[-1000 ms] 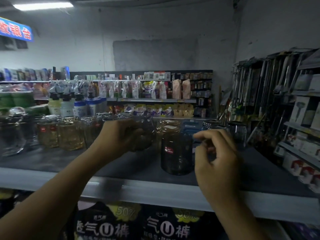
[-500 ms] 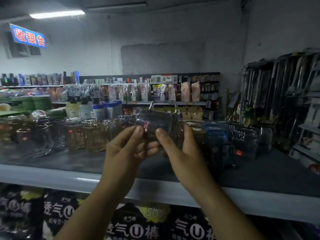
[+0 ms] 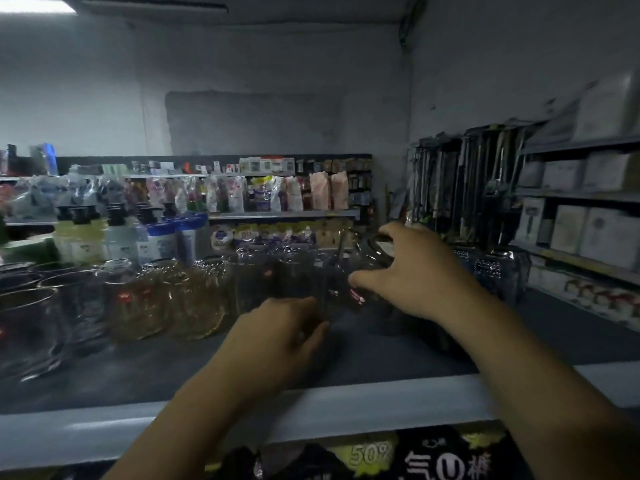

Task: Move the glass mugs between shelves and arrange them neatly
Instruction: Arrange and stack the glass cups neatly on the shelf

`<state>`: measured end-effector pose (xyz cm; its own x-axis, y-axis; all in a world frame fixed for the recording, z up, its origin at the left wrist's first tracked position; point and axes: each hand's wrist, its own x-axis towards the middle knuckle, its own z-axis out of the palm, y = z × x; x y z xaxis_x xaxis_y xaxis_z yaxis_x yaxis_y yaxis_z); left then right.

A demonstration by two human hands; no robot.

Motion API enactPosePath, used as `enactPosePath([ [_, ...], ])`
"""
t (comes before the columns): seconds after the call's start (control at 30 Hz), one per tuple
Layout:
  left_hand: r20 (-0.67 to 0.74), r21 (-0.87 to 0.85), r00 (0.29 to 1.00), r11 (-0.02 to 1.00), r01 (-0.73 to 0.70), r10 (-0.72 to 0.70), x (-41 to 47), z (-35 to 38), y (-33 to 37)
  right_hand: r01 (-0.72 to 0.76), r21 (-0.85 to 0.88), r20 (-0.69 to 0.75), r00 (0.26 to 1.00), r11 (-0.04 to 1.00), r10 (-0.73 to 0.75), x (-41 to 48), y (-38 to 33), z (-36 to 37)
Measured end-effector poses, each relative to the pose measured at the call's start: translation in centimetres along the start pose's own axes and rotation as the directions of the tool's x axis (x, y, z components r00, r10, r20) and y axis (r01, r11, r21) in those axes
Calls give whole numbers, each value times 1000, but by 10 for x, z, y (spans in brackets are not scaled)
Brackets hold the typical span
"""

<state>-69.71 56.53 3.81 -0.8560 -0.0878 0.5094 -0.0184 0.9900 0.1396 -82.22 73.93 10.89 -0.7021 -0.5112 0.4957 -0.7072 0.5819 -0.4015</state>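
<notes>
R hand [image 3: 412, 275] grip wrapped on dark glass mug [image 3: 369, 268] above shelf [image 3: 346, 403]. L hand [image 3: 277, 336] grip curled, blurred, can't tell if holding.

Left hand [image 3: 277, 337], right hand [image 3: 415, 282] bare; left forearm [image 3: 194, 420], right forearm [image 3: 540, 386] bare, unsleeved to frame edge.

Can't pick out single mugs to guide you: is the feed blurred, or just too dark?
Head view: both. Dim overall, only the ceiling light blown out top left; motion blur smears the glass mugs and the right hand gripping a dark mug; the wide lens bends the shelf edge.
</notes>
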Motion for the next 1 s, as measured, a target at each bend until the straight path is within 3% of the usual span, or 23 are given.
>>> enactPosePath([
  [0.1, 12, -28, 1000, 999, -24, 24, 1, 9, -2, -21, -154, 71, 997, 988, 32, 7, -6, 0],
  [0.17, -66, -93, 995, 993, -77, 71, 0, 14, -3, -36, -247, 108, 992, 968, 65, 11, -8, 5],
  [0.27, -134, -50, 984, 991, -122, 114, -6, 17, -1, -25, -321, 163, 983, 947, 81, 17, -8, 18],
  [0.7, -229, 8, 971, 998, -68, 69, -11, 22, 1, 59, -228, 185, 983, 972, -17, 29, 4, 52],
  [0.8, -211, -22, 975, 997, -69, 62, -6, 18, 5, 88, -121, 97, 992, 989, -77, 16, 17, 49],
  [0.87, -215, -58, 974, 995, -80, 66, 2, 13, 12, 189, -25, -15, 982, 982, -189, 0, 29, 40],
  [1.0, -130, 25, 989, 997, -67, 70, 33, 14, 30, 424, 11, -409, 828, 905, -383, -31, 61, 19],
])
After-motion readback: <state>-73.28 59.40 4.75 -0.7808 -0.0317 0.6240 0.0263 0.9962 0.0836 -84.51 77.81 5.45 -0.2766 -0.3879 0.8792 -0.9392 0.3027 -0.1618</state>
